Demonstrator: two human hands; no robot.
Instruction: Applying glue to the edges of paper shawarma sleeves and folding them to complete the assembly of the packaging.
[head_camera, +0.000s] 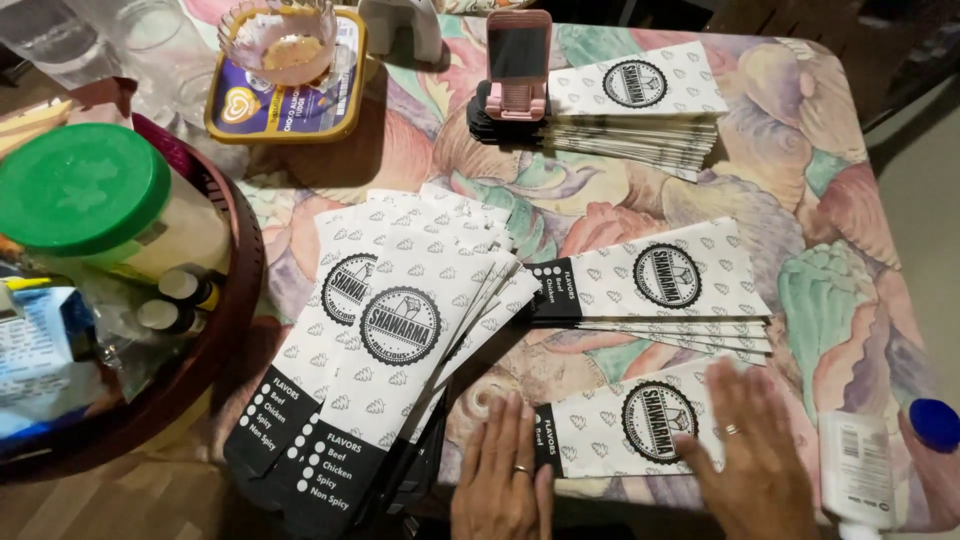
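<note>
At six o'clock on the floral tabletop, both hands lie flat with fingers spread, gripping nothing: the left hand rests beside the black end of a white printed paper sleeve, and the right hand presses on the sleeve's other end. Each hand wears a ring. At three o'clock from that sleeve stands a white bottle with a blue cap just beside it. Toward twelve o'clock sits a small stack of sleeves, and farther up a taller stack behind a pink phone stand. At nine o'clock a fanned pile of sleeves overlaps the tabletop edge, near a round basket holding a green-lidded jar; its other contents are blurred, possibly small bottles.
</note>
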